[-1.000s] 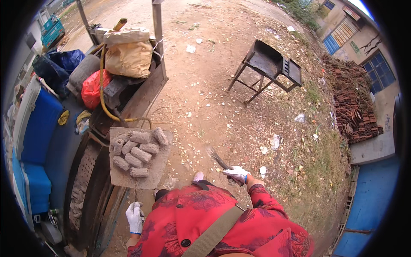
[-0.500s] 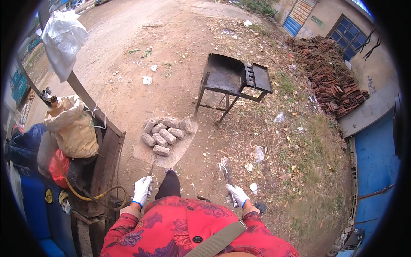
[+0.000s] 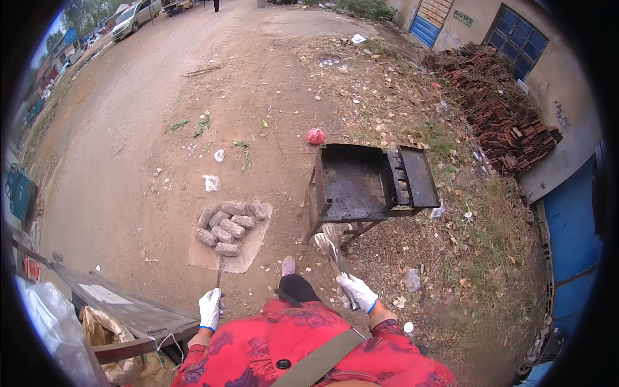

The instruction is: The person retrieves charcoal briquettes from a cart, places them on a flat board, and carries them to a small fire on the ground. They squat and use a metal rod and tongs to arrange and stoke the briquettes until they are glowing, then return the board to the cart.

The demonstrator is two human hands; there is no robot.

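Note:
My left hand [image 3: 211, 310], in a white glove, is closed around a thin dark handle [image 3: 218, 278] that runs to a flat, pale board-like pan [image 3: 249, 252]. Several rough, grey-pink cylindrical briquettes [image 3: 226, 228] lie heaped on it. My right hand [image 3: 357, 292], also gloved in white, grips a long metal tool [image 3: 336, 258] that looks like tongs, its far end pale and spread. That end reaches toward the near legs of a black metal grill [image 3: 355, 185], whose open box shows a dark bottom. A slotted side shelf [image 3: 418, 177] sits at its right.
A red plastic bag [image 3: 315, 136] is behind the grill. Stacked roof tiles [image 3: 495, 106] line the wall at right, near a blue metal door [image 3: 567, 251]. A wooden cart edge [image 3: 122, 300] and a tan sack [image 3: 106, 332] are close at left. Litter and leaves dot the dirt.
I have moved forward past the cart at left, and the grill is nearer. The pan of briquettes has travelled along with my left hand. Both hands keep their holds.

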